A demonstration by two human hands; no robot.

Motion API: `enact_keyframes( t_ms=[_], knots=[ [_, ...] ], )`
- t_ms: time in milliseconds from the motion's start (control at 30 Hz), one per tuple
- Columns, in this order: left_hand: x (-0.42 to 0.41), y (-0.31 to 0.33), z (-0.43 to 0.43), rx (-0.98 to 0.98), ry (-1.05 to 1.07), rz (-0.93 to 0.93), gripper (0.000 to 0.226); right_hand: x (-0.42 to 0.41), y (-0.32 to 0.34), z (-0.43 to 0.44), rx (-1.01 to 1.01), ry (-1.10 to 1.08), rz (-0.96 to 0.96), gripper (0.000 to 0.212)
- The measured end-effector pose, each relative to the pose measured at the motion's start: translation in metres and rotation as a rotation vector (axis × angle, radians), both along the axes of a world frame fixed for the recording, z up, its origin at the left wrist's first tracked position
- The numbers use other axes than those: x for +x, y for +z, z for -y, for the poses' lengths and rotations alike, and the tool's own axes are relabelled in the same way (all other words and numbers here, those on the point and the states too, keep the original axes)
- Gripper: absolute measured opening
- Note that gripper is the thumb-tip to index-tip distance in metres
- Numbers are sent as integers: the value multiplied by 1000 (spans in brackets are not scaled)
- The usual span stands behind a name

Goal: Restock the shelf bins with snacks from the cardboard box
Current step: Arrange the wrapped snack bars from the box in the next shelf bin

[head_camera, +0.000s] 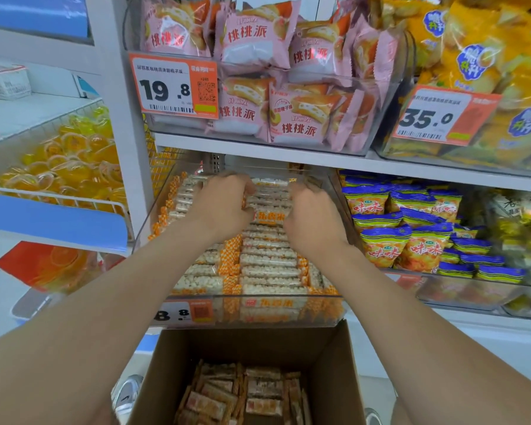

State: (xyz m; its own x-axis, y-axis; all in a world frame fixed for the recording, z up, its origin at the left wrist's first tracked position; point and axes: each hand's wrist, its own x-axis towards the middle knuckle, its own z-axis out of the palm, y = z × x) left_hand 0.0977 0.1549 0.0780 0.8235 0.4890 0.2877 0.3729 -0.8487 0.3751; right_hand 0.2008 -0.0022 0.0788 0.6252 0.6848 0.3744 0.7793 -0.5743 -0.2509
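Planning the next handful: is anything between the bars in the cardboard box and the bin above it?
Nothing visible blocks it. Only the bin's clear front wall rises between the bars in the cardboard box and the open top.

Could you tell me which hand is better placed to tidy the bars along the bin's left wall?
Probably left: the left hand lies right beside those bars, while the right hand is near the right wall of the bin.

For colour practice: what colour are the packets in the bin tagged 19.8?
Pink packets; best in head view.
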Motion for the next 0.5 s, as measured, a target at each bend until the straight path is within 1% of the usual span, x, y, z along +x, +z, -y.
enact_keyframes(
  t_ms=[67,167,233,267,333,400,433,500],
  knots=[
    [-15,4,7,54,-9,-6,33,-10,6,11,19,-13,-22,41],
    [-44,13,21,92,-39,-1,25,-30,18,36,32,67,-91,38],
    [-69,24,41,41,-131,70,14,-49,33,56,65,170,-215,30],
    [-82,30,55,-9,-179,86,9,-60,40,66,49,227,-293,25],
    [-107,34,85,-119,-229,64,4,-81,46,85,-30,299,-455,20],
    [-126,17,109,-149,-260,-6,6,-93,38,99,-171,311,-593,17],
    [-132,2,118,-132,-281,-76,7,-96,29,105,-262,322,-630,17],
    [-138,-37,132,-99,-302,-297,12,-104,2,113,-452,366,-582,18]
  ],
)
